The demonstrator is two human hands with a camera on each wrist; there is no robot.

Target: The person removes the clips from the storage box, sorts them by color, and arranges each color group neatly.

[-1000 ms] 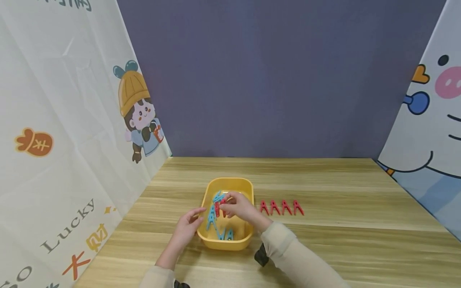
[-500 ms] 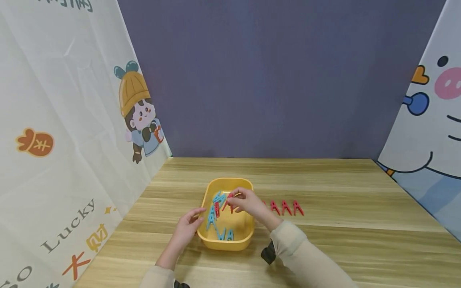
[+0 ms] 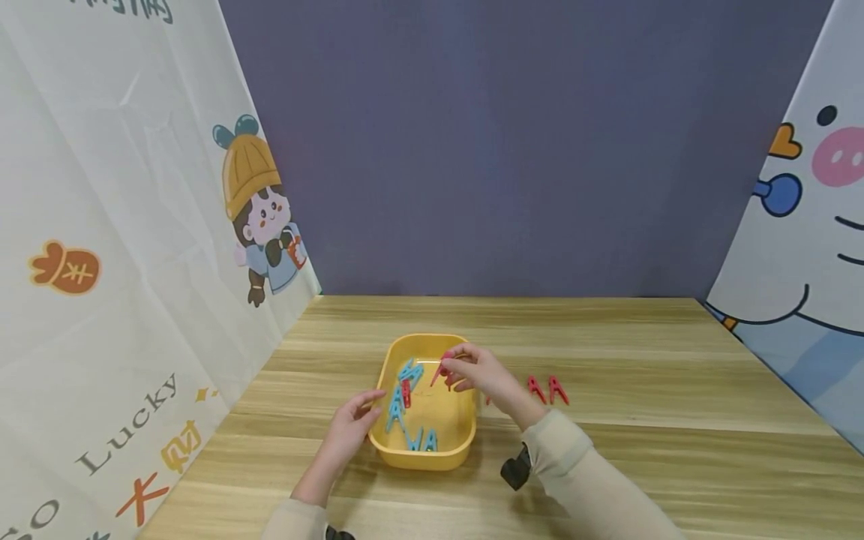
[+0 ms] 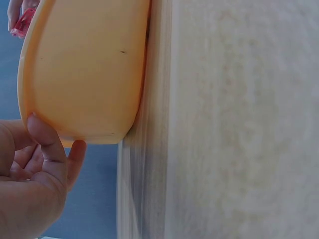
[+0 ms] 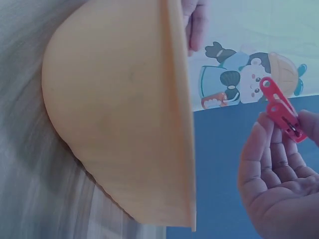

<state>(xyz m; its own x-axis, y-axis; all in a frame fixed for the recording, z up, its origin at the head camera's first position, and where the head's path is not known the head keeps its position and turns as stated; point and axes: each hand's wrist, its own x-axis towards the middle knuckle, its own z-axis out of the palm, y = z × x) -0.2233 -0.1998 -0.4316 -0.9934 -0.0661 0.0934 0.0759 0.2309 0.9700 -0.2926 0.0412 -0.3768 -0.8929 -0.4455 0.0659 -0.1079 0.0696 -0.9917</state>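
The red clothespin, smooth and A-shaped, hung above the rounded yellow tub on the wood-grained table; we saw the right hand pinching it, while the left hand, its fingers loosely bent, touched the tub.

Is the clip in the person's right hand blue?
No, the right wrist view shows the right hand pinching a red clip.

Yellow bin: outer wall across the upper left, a small dark fleck on it, base against the worktop
Left hand: lower left, fingers bent, one fingertip touching near the rim
Right hand: partly visible, top left corner, holding a red clip
Backdrop: blue, behind bin and hands
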